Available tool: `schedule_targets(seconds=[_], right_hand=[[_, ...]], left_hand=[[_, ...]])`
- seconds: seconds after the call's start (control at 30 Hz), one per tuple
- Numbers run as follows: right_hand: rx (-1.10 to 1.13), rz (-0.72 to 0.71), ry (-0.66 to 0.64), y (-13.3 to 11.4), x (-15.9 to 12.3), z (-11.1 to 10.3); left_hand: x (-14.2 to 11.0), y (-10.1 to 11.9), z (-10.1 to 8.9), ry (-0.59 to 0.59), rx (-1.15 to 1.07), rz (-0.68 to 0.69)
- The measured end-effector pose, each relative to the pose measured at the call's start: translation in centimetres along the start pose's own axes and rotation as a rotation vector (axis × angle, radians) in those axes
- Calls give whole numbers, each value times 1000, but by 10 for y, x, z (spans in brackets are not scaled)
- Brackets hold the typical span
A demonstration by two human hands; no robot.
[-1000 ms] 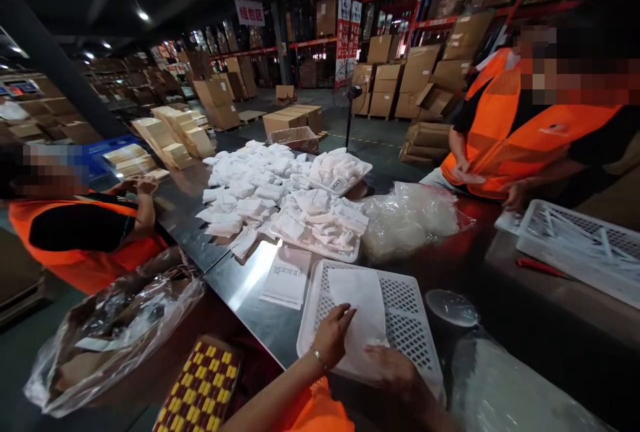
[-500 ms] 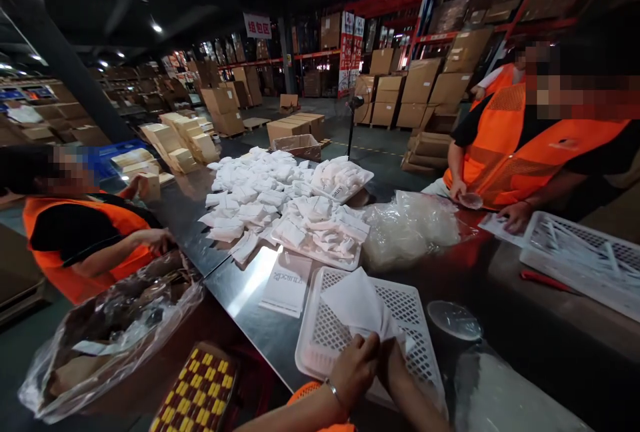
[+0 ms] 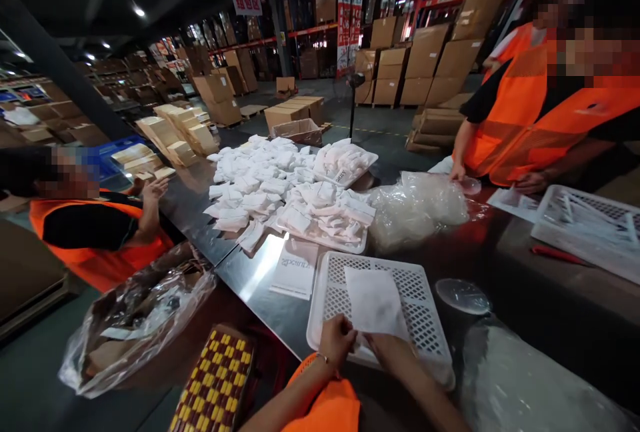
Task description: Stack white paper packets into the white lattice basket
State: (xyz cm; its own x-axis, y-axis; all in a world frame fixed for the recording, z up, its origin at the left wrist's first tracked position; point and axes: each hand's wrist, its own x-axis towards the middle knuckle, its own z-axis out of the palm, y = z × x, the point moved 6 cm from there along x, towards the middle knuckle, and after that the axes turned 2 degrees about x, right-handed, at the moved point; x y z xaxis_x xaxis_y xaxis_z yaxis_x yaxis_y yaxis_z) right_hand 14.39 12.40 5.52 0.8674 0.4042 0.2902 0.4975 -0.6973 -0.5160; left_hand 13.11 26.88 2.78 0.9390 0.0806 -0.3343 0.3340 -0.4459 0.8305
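**White pouch pinched at its near edge over the perforated tray**

Flat white pouch (image 3: 375, 302) lying on the white perforated tray (image 3: 425, 335), near edge lifted slightly toward the wearer. Left hand (image 3: 337, 339) closed on the pouch's near-left corner, fingers curled over the edge. Right hand (image 3: 393, 351) pinching the near-right edge, grip likewise closed on the pouch; fingertips partly hidden, so exact finger placement not clear. Holding at both near corners likely to keep the thin pouch flat and taut, with the tray underneath as support.

Tray sitting close to the near edge of the steel counter (image 3: 240, 272), its near rim almost at the lip. Just left of the tray, a printed white bag (image 3: 295, 269) lying flat, apart from it. Just right, a round clear lid (image 3: 463, 295), near but not touching the tray. Beyond the far rim, a second tray heaped with folded white packets (image 3: 325, 219), then a wide spread of more packets (image 3: 255, 179) and a bundle of clear plastic bags (image 3: 420, 205).

Open room mainly on the bare steel to the left of the tray; right side darker and crowded by the lid and crinkled plastic sheeting (image 3: 520, 385). Co-workers in orange vests at both sides, their hands well apart from the pouch.
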Motion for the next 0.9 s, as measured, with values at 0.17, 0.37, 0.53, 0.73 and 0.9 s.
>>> schedule_targets(seconds=[0.17, 0.37, 0.53, 0.73, 0.9], right_hand=[[-96, -42, 17, -36, -17, 4], [-104, -54, 89, -59, -9, -3], [-161, 4, 134, -63, -13, 1], [-86, 91, 286, -81, -19, 8], [413, 545, 661, -32, -89, -37]], left_hand=[[-6, -4, -3, -53, -456, -298], [-5, -8, -1, -62, -542, -333], [-1, -15, -3, -41, -536, -242], [-4, -9, -8, -118, -489, -158], [2, -10, -37, -165, -310, -57]])
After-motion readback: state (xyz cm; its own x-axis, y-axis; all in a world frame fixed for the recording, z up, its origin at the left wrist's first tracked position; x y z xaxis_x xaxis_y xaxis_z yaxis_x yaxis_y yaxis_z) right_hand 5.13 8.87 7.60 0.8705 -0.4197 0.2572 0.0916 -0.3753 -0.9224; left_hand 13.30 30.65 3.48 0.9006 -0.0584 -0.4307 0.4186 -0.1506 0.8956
